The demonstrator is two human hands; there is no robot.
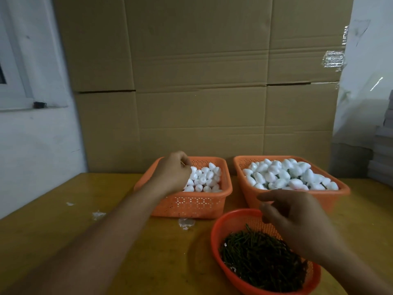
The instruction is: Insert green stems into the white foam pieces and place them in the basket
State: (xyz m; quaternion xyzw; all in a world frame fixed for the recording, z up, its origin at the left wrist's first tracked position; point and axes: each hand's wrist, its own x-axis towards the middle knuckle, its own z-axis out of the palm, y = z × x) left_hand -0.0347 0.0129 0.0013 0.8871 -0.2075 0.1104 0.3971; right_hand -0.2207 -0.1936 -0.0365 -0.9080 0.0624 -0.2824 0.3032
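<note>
The left orange basket (225, 193) holds plain white foam pieces (205, 177). My left hand (173, 172) reaches into it with fingers curled down among the pieces, and a thin stem tip (182, 163) pokes out at its knuckles. The right orange basket (251, 193) is heaped with foam pieces (287, 174), some showing green stems. In front stands a round red basket (217, 231) of loose green stems (261, 258). My right hand (295, 224) hovers over its far rim, fingers loosely bent, with nothing visible in it.
The baskets stand on a yellow wooden table (85, 231) with white foam crumbs (98, 215) on it. A wall of cardboard (202, 81) rises right behind the baskets. Stacked grey boards (382, 150) sit at the far right.
</note>
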